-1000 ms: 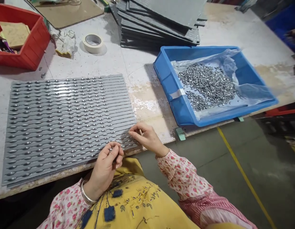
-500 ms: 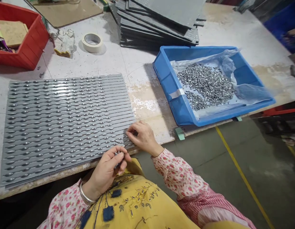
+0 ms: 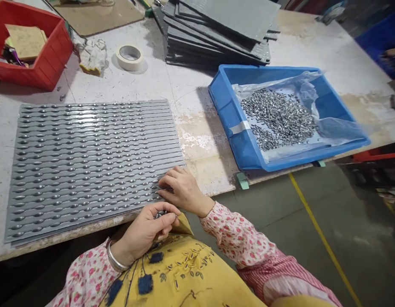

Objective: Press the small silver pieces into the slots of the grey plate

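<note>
At nine o'clock on the surface (image 3: 205,170) lies a grey board (image 3: 164,143) rowed with beads (image 3: 70,163). The right hand (image 3: 181,189), fingers narrowed, is at its four-o'clock corner, any grip hidden; at seven, the left hand (image 3: 152,226) curls around beads. More fill a blue bin (image 3: 225,104) at two.

The bare left hand (image 3: 150,227) partly hides small, shiny silver metal pieces (image 3: 159,214) — number unclear; the picture's left edge crops the rectangular red plastic bin (image 3: 53,57).
</note>
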`<state>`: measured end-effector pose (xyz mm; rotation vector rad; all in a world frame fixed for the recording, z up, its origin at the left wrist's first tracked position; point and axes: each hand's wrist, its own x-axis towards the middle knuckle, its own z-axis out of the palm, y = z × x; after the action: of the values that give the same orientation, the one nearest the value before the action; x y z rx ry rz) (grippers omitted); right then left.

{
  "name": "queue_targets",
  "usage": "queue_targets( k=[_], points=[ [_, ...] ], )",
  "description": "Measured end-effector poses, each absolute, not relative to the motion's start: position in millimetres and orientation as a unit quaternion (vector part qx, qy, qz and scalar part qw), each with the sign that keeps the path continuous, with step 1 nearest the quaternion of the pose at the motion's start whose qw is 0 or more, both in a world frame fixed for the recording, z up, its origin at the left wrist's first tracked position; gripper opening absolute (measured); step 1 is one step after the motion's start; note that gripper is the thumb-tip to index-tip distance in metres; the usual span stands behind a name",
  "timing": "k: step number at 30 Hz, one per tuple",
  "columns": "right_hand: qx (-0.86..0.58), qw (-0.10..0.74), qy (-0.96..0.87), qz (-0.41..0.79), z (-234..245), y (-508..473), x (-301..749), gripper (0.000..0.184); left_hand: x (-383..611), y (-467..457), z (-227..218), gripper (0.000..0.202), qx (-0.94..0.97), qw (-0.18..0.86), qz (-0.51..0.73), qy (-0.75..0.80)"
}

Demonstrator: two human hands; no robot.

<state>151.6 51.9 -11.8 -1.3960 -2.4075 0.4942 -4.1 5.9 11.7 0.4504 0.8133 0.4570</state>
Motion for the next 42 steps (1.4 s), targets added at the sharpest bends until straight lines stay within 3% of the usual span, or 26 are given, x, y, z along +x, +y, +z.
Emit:
queue_targets(
  k=[21, 29, 35, 42],
  points=[
    [-0.404, 0.070, -0.902, 0.133, -4.6, 66.6, 152.9, 0.016, -6.4, 6.6, 6.2, 0.019, 0.203, 0.872, 0.227, 0.383],
    [-0.444, 0.284, -0.756, 0.389, 4.9, 67.3, 172.2, 0.004, -7.6, 9.0, 7.7, 0.014, 0.169, 0.870, 0.269, 0.376],
    [-0.473, 0.294, -0.721, 0.412, 3.4, 68.1, 181.4, 0.009, -6.0, 9.6, 5.2, 0.012, 0.158, 0.846, 0.304, 0.409],
    [-0.466, 0.327, -0.615, 0.546, -2.5, 68.5, 185.3, 0.015, -5.8, 8.2, 4.7, 0.012, 0.157, 0.843, 0.309, 0.411]
  ],
)
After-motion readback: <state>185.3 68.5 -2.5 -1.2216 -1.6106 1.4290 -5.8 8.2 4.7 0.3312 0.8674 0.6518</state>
